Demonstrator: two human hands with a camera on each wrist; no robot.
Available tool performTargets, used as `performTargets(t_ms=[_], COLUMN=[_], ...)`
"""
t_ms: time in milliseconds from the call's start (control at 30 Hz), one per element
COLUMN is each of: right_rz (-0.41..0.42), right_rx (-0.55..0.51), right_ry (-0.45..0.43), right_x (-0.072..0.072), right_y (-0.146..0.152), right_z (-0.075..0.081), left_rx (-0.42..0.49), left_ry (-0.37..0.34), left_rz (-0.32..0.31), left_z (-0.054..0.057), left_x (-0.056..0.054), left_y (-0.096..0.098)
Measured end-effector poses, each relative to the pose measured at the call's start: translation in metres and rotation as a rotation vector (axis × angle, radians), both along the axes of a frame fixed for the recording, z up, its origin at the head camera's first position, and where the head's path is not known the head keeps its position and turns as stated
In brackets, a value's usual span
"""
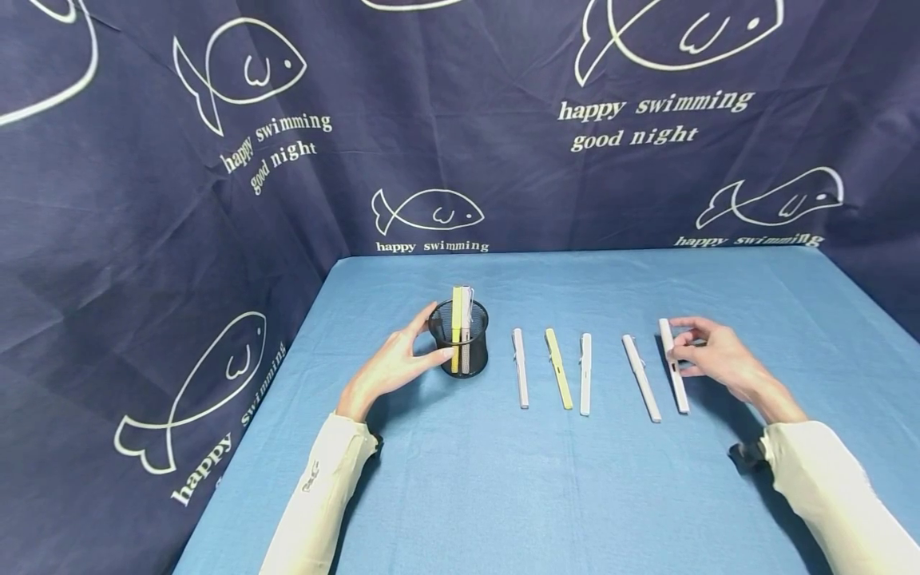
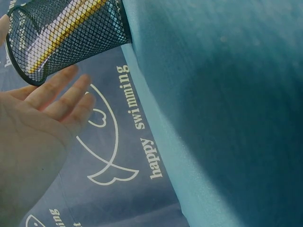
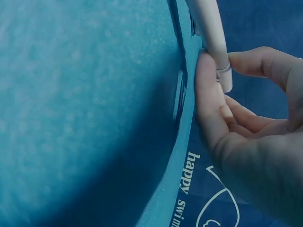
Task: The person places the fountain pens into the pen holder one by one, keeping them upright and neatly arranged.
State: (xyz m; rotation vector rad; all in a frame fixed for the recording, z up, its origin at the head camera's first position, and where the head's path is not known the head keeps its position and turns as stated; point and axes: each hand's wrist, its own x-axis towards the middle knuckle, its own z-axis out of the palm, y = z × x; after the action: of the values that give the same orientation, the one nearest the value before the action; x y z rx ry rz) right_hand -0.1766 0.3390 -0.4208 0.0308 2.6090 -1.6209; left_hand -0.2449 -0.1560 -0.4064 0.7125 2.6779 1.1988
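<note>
A black mesh pen holder (image 1: pixel 477 359) stands upright at the middle-left of the table. My left hand (image 1: pixel 390 361) grips its side, thumb at the front and fingers round the back. Inside it are a yellow pen (image 1: pixel 456 307) and a pale pen (image 1: pixel 465 310); the left wrist view shows them through the mesh (image 2: pixel 90 40). On the right, my right hand (image 1: pixel 722 359) pinches a white pen (image 1: pixel 679 391) between thumb and fingertips. The right wrist view has that white pen (image 3: pixel 210 28) with one end between the fingers.
Between the hands a row of pens lies on the blue cloth (image 1: pixel 489 495): a pale pink one (image 1: pixel 521 371), a yellow one (image 1: pixel 559 371), a white one (image 1: pixel 585 375) and another pale one (image 1: pixel 641 379). Dark fish-print curtains (image 1: pixel 532 192) hang behind and at the left.
</note>
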Motion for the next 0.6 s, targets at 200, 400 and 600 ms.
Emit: performTargets(t_ms=[200, 400, 600], right_rz=[-0.011, -0.029, -0.043], right_rx=[-0.057, -0.11, -0.105], right_ry=[0.106, 0.171, 0.185], right_x=[0.0005, 0.0009, 0.0019], right_y=[-0.0004, 0.0002, -0.0002], right_z=[-0.0022, -0.0038, -0.0043], left_rx=[-0.001, -0.001, 0.001], left_ry=[-0.001, 0.0, 0.001], left_rz=[0.002, 0.002, 0.001], left_z=[-0.0008, -0.0001, -0.0002], left_x=[-0.0001, 0.0009, 0.0012], left_y=[0.0002, 0.0004, 0.0006])
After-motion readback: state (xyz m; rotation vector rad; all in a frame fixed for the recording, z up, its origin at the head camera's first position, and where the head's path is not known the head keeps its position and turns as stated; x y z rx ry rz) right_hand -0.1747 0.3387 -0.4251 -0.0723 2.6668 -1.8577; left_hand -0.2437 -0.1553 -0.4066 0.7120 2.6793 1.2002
